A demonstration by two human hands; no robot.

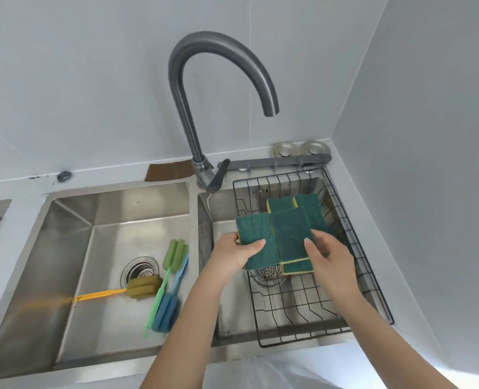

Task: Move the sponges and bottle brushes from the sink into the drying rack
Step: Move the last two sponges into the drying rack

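My left hand (234,255) grips a green-and-yellow sponge (256,240) over the left rim of the black wire drying rack (370,279), which sits in the right basin. My right hand (331,261) holds a second green sponge (290,234) beside it, above the rack. Two more green sponges (297,204) lie at the back of the rack, and another (297,267) lies under the held ones. In the left basin (73,265) lie three bottle brushes: a yellow-handled one (126,289), a green one (168,269) and a blue one (171,301).
A tall grey curved faucet (189,108) rises between the basins, its lever pointing toward the rack. A drain strainer (140,272) sits in the left basin. A grey rail and two metal discs (303,153) stand behind the rack. White walls close in behind and at the right.
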